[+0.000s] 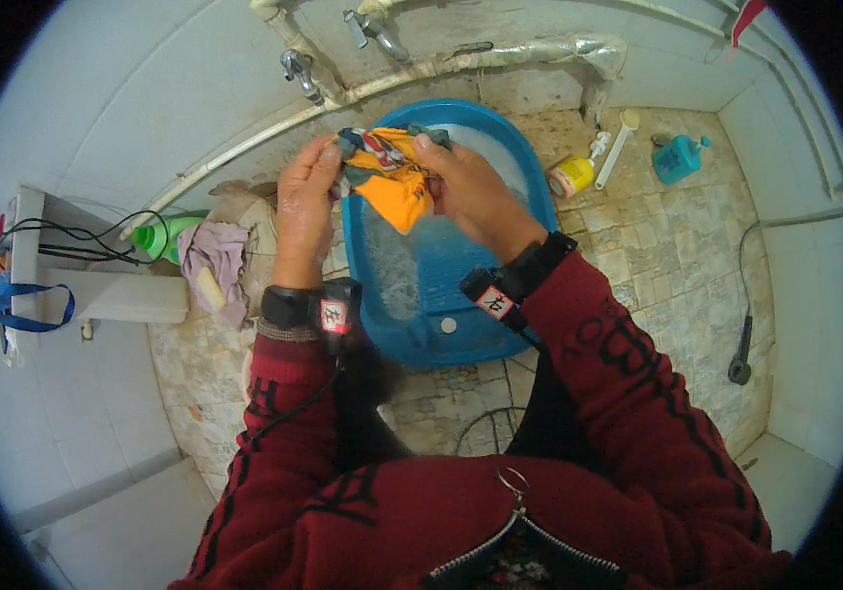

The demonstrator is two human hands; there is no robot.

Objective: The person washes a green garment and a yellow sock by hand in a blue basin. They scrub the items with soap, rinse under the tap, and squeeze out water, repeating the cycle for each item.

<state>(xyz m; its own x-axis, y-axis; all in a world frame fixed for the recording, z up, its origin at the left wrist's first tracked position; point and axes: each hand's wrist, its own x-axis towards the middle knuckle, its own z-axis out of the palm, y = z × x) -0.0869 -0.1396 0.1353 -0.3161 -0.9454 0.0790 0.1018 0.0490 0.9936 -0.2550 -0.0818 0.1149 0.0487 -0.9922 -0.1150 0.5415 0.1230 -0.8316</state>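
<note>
Between my two hands hangs a bunched wet cloth (392,181), orange with dark green and patterned parts. My left hand (307,199) grips its left edge with thumb and fingers. At the other side, my right hand (477,195) pinches it with the thumb on top. Both hands are raised over a blue plastic washtub (451,354) with a ribbed washboard panel (458,276) moulded into it. Sudsy water (388,265) lies in the tub. A black strap with a small tagged device sits on each wrist.
To the left are a mauve cloth (218,251) with a pale soap bar (210,289) on it, and a green bottle (163,240). Rightward stand a yellow pump bottle (573,175), a white long-handled brush (615,151) and a teal bottle (677,159). Taps (302,74) and pipes line the wall.
</note>
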